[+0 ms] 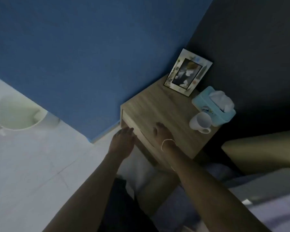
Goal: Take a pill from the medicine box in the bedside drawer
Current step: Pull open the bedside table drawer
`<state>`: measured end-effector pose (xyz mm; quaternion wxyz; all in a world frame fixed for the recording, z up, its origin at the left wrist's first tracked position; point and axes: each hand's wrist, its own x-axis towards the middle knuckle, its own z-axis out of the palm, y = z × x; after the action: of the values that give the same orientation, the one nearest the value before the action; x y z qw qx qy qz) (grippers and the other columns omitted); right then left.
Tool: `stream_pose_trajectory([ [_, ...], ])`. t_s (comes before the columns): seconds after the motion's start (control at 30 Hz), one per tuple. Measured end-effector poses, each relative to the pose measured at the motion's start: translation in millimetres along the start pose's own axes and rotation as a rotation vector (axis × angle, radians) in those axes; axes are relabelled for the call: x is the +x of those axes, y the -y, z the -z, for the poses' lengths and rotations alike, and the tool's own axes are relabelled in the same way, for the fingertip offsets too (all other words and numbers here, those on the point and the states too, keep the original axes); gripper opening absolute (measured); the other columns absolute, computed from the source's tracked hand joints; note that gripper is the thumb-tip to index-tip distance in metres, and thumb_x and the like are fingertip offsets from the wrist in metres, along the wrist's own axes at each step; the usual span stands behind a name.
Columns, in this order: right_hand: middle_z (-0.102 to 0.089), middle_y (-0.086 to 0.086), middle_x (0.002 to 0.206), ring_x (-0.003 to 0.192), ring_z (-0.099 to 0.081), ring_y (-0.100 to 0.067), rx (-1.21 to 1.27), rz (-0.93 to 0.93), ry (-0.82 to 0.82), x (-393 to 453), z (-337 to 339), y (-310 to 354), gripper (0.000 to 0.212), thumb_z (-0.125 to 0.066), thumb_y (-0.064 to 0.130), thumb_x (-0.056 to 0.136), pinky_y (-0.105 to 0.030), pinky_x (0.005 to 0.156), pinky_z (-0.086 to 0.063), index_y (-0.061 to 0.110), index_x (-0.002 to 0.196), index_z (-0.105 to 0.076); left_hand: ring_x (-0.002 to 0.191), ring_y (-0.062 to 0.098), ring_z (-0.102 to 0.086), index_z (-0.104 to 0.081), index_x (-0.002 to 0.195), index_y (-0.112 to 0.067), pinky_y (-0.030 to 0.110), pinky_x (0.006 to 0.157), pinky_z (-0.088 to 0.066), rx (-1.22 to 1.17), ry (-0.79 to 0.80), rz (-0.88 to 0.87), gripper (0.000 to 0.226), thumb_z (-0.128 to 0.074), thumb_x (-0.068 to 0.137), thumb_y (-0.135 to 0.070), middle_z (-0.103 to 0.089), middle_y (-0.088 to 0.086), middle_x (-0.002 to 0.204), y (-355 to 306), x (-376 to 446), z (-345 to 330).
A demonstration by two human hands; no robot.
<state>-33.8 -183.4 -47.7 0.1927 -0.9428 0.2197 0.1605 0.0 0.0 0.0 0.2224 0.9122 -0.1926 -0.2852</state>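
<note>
A wooden bedside table (164, 104) stands in the corner between a blue wall and a dark wall. Its drawer front (132, 131) faces down-left and looks closed; the medicine box is hidden. My left hand (122, 141) is at the drawer front near its top edge, fingers extended and touching the wood. My right hand (162, 133) lies flat on the tabletop near the front edge, fingers spread, with a thin white band on the wrist. Neither hand holds anything.
On the tabletop stand a picture frame (187, 72), a light blue tissue box (213, 106) and a white mug (201, 122). A pale round bin (18, 114) sits on the light floor at left. Bedding (266, 198) and a pillow (261, 151) lie at right.
</note>
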Motion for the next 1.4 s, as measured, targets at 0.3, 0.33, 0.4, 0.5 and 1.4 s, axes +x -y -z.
stream_pose_trajectory([
  [0.3,-0.032,-0.012,0.153,0.143,-0.025,-0.024,-0.143,0.237,-0.12,48.1,-69.1,-56.9,0.049,-0.031,0.031,0.1,-0.037,0.118,-0.018,0.008,0.143,-0.031,0.149,0.03,0.004,-0.011,0.152,-0.013,0.044,0.123,-0.003,0.164,-0.169,-0.026,0.056,-0.024,0.103,-0.037,-0.005,0.01,0.162,18.8,44.2,-99.5],
  [0.33,-0.032,-0.012,0.153,0.144,-0.024,-0.025,-0.139,0.266,-0.152,54.0,-73.1,-62.3,0.048,-0.031,0.029,0.1,-0.038,0.118,-0.018,0.007,0.142,-0.033,0.149,0.031,0.006,-0.01,0.152,-0.012,0.044,0.123,-0.002,0.174,-0.204,-0.019,0.057,-0.024,0.103,-0.037,-0.003,0.01,0.162,19.6,45.6,-109.7],
  [0.4,-0.033,-0.014,0.152,0.144,-0.022,-0.026,-0.115,0.342,-0.179,59.4,-86.0,-69.7,0.046,-0.035,0.025,0.099,-0.039,0.119,-0.018,0.006,0.141,-0.035,0.149,0.031,0.007,-0.008,0.151,-0.01,0.044,0.123,-0.001,0.192,-0.283,0.011,0.058,-0.025,0.102,-0.037,-0.001,0.011,0.162,23.5,40.0,-135.8],
  [0.5,-0.033,-0.016,0.152,0.144,-0.023,-0.029,-0.082,0.436,-0.228,60.9,-100.6,-79.9,0.048,-0.038,0.021,0.097,-0.043,0.119,-0.017,0.006,0.142,-0.032,0.149,0.031,0.007,-0.007,0.152,-0.009,0.043,0.123,-0.001,0.12,-0.362,0.074,0.06,-0.025,0.102,-0.037,-0.001,0.01,0.162,30.3,28.5,-170.2],
  [1.4,-0.035,-0.015,0.151,0.144,-0.023,-0.027,-0.045,0.521,-0.391,72.6,-119.4,-95.8,0.047,-0.03,0.023,0.098,-0.044,0.12,-0.016,0.006,0.141,-0.033,0.15,0.025,-0.007,0.001,0.151,-0.006,0.044,0.123,-0.014,-0.412,-0.504,0.072,0.081,-0.043,0.094,-0.044,-0.005,0.011,0.162,33.3,138.1,-242.7],
])
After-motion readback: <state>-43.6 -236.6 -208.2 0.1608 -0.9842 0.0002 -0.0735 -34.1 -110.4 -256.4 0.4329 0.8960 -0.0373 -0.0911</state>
